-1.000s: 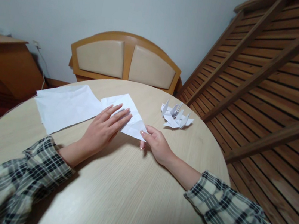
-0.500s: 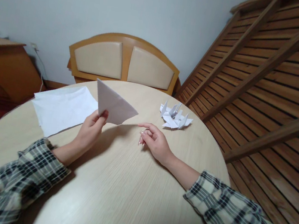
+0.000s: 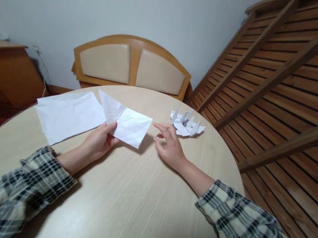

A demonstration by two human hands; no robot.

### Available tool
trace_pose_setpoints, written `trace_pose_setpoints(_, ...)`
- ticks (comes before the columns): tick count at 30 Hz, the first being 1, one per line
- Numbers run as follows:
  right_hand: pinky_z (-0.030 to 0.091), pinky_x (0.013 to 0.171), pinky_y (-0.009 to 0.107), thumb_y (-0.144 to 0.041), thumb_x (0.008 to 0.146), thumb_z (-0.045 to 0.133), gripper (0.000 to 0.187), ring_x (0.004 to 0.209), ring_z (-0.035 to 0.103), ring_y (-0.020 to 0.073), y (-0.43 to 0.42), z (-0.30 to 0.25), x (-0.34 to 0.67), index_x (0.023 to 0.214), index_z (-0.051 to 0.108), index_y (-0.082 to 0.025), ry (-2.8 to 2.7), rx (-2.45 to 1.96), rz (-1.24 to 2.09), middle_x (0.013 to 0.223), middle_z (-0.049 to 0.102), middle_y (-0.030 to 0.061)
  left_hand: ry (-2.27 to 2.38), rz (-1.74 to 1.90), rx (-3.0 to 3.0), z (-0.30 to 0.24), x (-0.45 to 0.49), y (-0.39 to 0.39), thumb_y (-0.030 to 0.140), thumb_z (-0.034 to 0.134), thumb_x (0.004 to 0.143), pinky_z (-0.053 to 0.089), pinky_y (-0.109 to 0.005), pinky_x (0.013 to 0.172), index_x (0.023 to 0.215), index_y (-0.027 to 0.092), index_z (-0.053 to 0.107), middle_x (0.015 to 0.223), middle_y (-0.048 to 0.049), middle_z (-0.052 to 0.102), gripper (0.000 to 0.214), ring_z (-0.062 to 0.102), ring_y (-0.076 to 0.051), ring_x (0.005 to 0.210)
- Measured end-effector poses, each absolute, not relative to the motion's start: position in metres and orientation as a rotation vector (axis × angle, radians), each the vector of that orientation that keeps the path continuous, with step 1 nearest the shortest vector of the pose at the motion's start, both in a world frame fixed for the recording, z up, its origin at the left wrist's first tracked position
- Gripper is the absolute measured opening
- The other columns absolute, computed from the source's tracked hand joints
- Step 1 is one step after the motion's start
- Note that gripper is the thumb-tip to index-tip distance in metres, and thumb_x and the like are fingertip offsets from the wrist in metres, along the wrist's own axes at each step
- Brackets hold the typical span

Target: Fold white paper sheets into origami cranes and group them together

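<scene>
A folded sheet of white paper (image 3: 132,125) is pinched by my left hand (image 3: 99,141), thumb on top, just above the round table (image 3: 127,202). Creases cross the paper; its left part rises to a point and its right part forms a squarish flap. To the right of the flap, my right hand (image 3: 171,147) is held with its fingers apart and bent, touching nothing. Several folded white paper cranes (image 3: 186,124) sit together beyond that hand.
Flat white sheets (image 3: 70,115) lie on the table's left side. A headboard-like wooden panel with cream pads (image 3: 106,62) stands behind the table. Slatted wood (image 3: 290,87) leans along the right, and a brown desk (image 3: 0,73) is at far left.
The paper in my left hand has gone from a pointed triangle to showing an opened squarish flap on its right. My right hand's fingers have drawn off the paper and spread.
</scene>
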State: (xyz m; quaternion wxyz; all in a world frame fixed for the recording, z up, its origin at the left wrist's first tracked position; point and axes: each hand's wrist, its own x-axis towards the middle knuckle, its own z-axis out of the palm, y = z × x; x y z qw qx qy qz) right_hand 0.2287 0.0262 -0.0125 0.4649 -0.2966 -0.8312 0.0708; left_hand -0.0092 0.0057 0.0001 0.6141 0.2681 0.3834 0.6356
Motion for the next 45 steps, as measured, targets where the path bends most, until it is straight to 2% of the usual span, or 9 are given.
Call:
trace_pose_setpoints(5,0.047,0.102,0.049,-0.01,0.084,0.058,0.074,0.126,0.048,0.0258,0.026,-0.009,0.233,0.148,0.028,-0.033,-2.225,-0.725,-0.162,0.146,0.034,0.0123,0.875,1.347,0.681,0.003,-0.008,0.002,0.013,0.059,0.086,0.058,-0.024,0.057,0.1,0.014,0.065,0.093,-0.005,0.071,0.015,0.065,-0.016,0.072)
trace_pose_setpoints(9,0.032,0.112,0.056,-0.015,0.084,0.062,0.082,0.143,0.027,0.0291,0.021,-0.005,0.232,0.151,0.019,-0.033,-2.329,-0.741,-0.357,0.156,0.024,0.0113,0.883,1.31,0.705,0.002,-0.008,0.002,0.015,0.057,0.088,0.059,-0.025,0.06,0.101,0.013,0.065,0.093,-0.0062,0.071,0.015,0.065,-0.016,0.073)
trace_pose_setpoints(12,0.022,0.117,0.057,-0.02,0.085,0.062,0.078,0.147,0.02,0.0274,0.018,-0.003,0.231,0.151,0.022,-0.033,-2.355,-0.704,-0.457,0.157,0.024,0.0094,0.873,1.285,0.722,0.001,-0.007,0.001,0.015,0.056,0.089,0.058,-0.024,0.059,0.102,0.013,0.065,0.092,-0.0069,0.071,0.016,0.065,-0.016,0.072)
trace_pose_setpoints(15,0.016,0.119,0.057,-0.027,0.086,0.063,0.068,0.147,0.018,0.0268,0.016,-0.001,0.23,0.147,0.032,-0.031,-2.38,-0.657,-0.527,0.157,0.028,0.0092,0.851,1.264,0.746,0.0,-0.006,0.001,0.016,0.057,0.088,0.057,-0.024,0.062,0.107,0.013,0.065,0.095,-0.0086,0.071,0.02,0.065,-0.016,0.071)
trace_pose_setpoints(22,0.01,0.119,0.058,-0.033,0.09,0.06,0.049,0.146,0.023,0.0243,0.009,0.003,0.224,0.137,0.047,-0.033,-2.434,-0.525,-0.616,0.151,0.041,0.0057,0.811,1.231,0.852,-0.001,-0.006,0.001,0.018,0.063,0.085,0.055,-0.025,0.067,0.111,0.013,0.063,0.102,-0.0103,0.072,0.027,0.065,-0.018,0.078)
trace_pose_setpoints(29,0.012,0.118,0.059,-0.031,0.09,0.059,0.04,0.145,0.028,0.0236,0.009,0.006,0.222,0.13,0.054,-0.033,-2.488,-0.472,-0.566,0.149,0.045,0.0034,0.81,1.193,0.894,-0.001,-0.005,-0.002,0.022,0.066,0.082,0.054,-0.029,0.071,0.11,0.013,0.064,0.097,-0.0105,0.073,0.029,0.066,-0.02,0.08)
trace_pose_setpoints(37,0.014,0.119,0.057,-0.025,0.092,0.057,0.026,0.141,0.035,0.0217,0.009,0.006,0.221,0.117,0.063,-0.031,-2.472,-0.383,-0.505,0.141,0.054,0.0008,0.812,1.196,0.88,-0.004,-0.006,0.0,0.02,0.068,0.082,0.053,-0.025,0.068,0.105,0.014,0.067,0.095,-0.0081,0.073,0.024,0.065,-0.016,0.074)
trace_pose_setpoints(42,0.013,0.119,0.057,-0.019,0.096,0.049,0.026,0.134,0.046,0.0187,0.01,0.005,0.222,0.117,0.063,-0.027,-2.477,-0.322,-0.461,0.126,0.066,0.0009,0.814,1.191,0.837,-0.004,-0.005,0.0,0.02,0.07,0.081,0.053,-0.022,0.063,0.097,0.013,0.068,0.083,-0.0049,0.072,0.018,0.062,-0.014,0.067)
trace_pose_setpoints(45,0.017,0.118,0.056,-0.017,0.098,0.045,0.028,0.127,0.054,0.0175,0.01,0.005,0.221,0.119,0.062,-0.024,-2.459,-0.307,-0.415,0.121,0.069,0.0029,0.812,1.186,0.851,-0.004,-0.005,0.0,0.02,0.07,0.081,0.053,-0.023,0.065,0.098,0.013,0.068,0.085,-0.0059,0.072,0.019,0.063,-0.014,0.069)
